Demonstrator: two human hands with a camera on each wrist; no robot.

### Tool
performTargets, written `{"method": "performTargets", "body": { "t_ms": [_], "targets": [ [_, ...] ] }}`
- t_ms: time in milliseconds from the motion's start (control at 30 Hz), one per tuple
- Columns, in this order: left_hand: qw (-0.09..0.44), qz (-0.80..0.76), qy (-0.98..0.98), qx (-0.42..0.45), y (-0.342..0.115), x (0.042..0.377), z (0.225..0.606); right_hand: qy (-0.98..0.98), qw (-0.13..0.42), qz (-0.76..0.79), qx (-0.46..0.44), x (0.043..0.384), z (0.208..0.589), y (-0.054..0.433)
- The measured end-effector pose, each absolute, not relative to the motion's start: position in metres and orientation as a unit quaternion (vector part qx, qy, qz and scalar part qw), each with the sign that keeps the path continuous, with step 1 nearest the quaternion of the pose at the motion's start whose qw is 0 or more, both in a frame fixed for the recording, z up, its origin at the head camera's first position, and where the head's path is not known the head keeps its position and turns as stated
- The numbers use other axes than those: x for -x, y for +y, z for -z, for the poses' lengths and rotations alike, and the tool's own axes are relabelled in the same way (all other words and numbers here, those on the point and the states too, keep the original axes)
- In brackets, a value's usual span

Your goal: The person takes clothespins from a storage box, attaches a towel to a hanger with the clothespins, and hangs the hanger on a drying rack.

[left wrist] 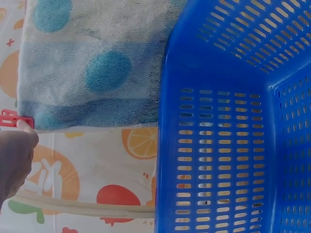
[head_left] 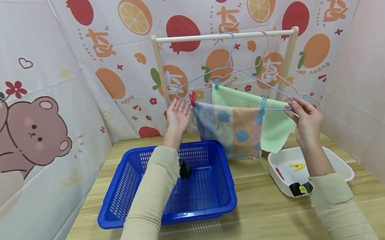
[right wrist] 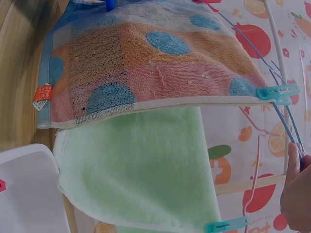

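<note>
A blue wire hanger [head_left: 208, 71] slants in front of the rack, its hook overlapping the white rod. From its lower bar hangs a patchwork towel [head_left: 240, 124] with blue dots, fastened by a red clothespin [head_left: 192, 98] on the left and a teal clothespin [head_left: 263, 104] on the right. My right hand [head_left: 308, 119] pinches the hanger's right corner between thumb and fingers. Under the left corner my left hand [head_left: 179, 115] lies palm up with extended fingers; in the left wrist view a fingertip meets the red clothespin. Behind hangs a green towel [right wrist: 141, 165] on a pink hanger [head_left: 287, 80].
A blue basket [head_left: 229, 186] stands on the wooden table [head_left: 259, 222] below my left forearm, with a black object [head_left: 184, 169] showing near my left sleeve. At right, a white tray [head_left: 346, 172] holds yellow [head_left: 299, 166] and red clothespins. The rack's wooden posts [head_left: 289, 57] rise behind.
</note>
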State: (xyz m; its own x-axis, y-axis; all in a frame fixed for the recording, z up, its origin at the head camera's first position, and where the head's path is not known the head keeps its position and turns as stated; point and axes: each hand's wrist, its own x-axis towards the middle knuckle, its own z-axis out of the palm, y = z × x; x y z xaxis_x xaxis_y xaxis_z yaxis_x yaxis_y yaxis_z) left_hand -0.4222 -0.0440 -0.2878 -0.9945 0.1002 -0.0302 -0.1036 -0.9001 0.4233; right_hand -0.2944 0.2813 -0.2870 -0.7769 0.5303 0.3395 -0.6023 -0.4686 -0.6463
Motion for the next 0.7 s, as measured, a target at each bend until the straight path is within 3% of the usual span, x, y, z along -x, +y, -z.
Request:
{"method": "performTargets", "body": {
  "t_ms": [700],
  "targets": [
    [0.061,-0.967,0.246,-0.005,-0.0438,0.4180,0.2859,-0.370,0.327,-0.869,-0.032,0.2949,0.2865,0.2851]
  ]
}}
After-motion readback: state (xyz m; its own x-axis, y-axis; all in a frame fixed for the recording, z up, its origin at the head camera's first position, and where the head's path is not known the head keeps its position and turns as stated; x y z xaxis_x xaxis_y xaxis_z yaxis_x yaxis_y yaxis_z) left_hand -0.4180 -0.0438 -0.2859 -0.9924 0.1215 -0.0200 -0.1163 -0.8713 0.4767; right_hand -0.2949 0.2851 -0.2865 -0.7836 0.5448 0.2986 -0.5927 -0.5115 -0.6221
